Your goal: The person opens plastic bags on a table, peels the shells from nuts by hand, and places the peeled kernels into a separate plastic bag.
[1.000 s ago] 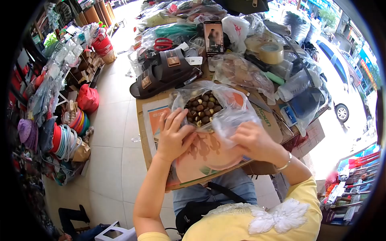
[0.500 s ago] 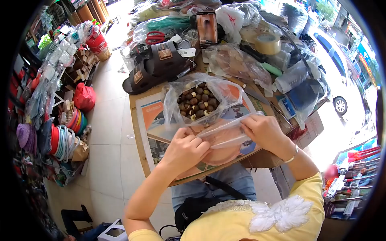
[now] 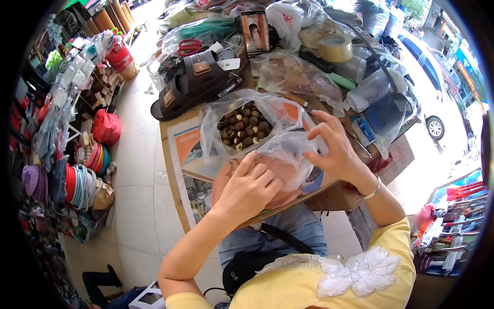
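Observation:
A clear plastic bag (image 3: pixel 210 135) lies open on the cardboard-topped table (image 3: pixel 177 203), with many round brown nuts (image 3: pixel 244 125) inside. Nearer to me, a second thin clear bag (image 3: pixel 293 154) lies over a round pinkish shape. My left hand (image 3: pixel 248 188) is at this bag's left side, index finger extended and the others curled; whether it pinches the film is unclear. At the bag's right edge my right hand (image 3: pixel 334 149) has its fingers spread, holding nothing.
Behind the nuts are dark sandals (image 3: pixel 193 85), red scissors (image 3: pixel 190 47), a propped phone (image 3: pixel 255 33), a tape roll (image 3: pixel 335 48) and a filled plastic bag (image 3: pixel 298 77). A knife and tweezers lie right. A person's legs (image 3: pixel 105 280) show at lower left.
My hands held the thin bag stretched between them half a second ago. Now my right hand has opened and risen, and the film has dropped and bunched near the nuts.

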The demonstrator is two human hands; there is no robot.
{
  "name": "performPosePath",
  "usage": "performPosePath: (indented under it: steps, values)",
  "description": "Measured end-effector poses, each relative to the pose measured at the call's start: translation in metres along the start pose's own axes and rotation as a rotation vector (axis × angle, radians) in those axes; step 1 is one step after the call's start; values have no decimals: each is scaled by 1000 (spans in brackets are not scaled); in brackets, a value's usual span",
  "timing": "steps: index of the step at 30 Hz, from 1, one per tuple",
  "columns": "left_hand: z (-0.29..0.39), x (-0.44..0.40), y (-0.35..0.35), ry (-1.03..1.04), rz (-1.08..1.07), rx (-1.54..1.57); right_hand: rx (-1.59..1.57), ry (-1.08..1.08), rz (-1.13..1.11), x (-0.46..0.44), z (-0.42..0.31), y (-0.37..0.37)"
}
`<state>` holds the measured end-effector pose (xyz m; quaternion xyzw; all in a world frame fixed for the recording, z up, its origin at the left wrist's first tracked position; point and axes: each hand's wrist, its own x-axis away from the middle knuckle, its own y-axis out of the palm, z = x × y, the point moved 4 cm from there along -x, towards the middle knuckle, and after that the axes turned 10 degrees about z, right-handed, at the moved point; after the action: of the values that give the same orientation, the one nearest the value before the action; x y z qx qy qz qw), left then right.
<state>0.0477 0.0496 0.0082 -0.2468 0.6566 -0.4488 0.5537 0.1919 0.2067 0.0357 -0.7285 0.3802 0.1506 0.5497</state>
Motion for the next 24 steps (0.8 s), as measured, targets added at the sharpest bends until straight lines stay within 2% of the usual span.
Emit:
performPosePath:
  steps: [1, 2, 3, 5, 6, 7, 9, 11, 13, 14, 17, 22, 24]
  values:
    - [1, 1, 1, 54, -45, -30, -143, 206, -2, 4, 19, 4]
    - [1, -1, 1, 53, -44, -34, -387, 319, -42, 5, 28, 11]
    - [4, -3, 0, 82, -13, 40, -391, 314, -42, 7, 29, 12]
    - [7, -2, -2, 104, 17, 107, -639, 599, -353, 15, 30, 28]
    - [8, 0, 0, 98, 42, 176, -486, 463, -379, 12, 26, 27]
    - [9, 2, 0, 91, 68, 246, -488, 457, -384, 8, 23, 25]
    - [4, 9, -5, -4, 12, 182, 40, -124, -50, -7, 1, 4]
    - [0, 14, -15, -99, -51, 117, 116, -95, -69, -11, -9, -4]
    - [1, 12, -33, -9, -10, -66, 115, -36, -121, -13, -21, -10]
    - [2, 13, -37, 5, 20, -113, 91, -75, -142, -13, -26, -13]
    - [5, 12, -56, 24, 73, -142, -11, -61, -118, -18, -47, -26]
    - [1, 24, -61, -1, 127, -109, -184, 32, -227, -21, -52, -24]
    - [-3, 29, -55, -26, 88, -98, -161, 7, -245, -18, -47, -16]
